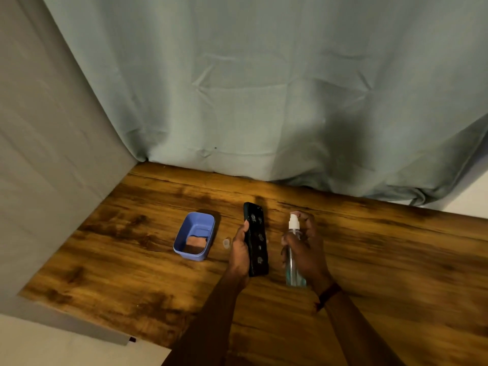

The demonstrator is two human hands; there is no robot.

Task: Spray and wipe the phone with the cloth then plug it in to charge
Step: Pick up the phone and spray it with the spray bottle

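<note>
We record the left hand (239, 250) gripping the spotted phone (256, 239) over mid-counter (383, 260) and the right hand (309, 247) wrapped round the spray bottle (293, 223) beside it. We advise a light mist kept off the ports, and note that the blue tub (184, 233) to the left holds a folded brownish cloth (195, 245).

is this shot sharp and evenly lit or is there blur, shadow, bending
Head view: dim, warm light; a broad dark shadow falls on the curtain above the spray bottle; the wooden table looks soft near the frame's edges; wide-angle distortion slants its edges; pale spots speckle the phone.
</note>
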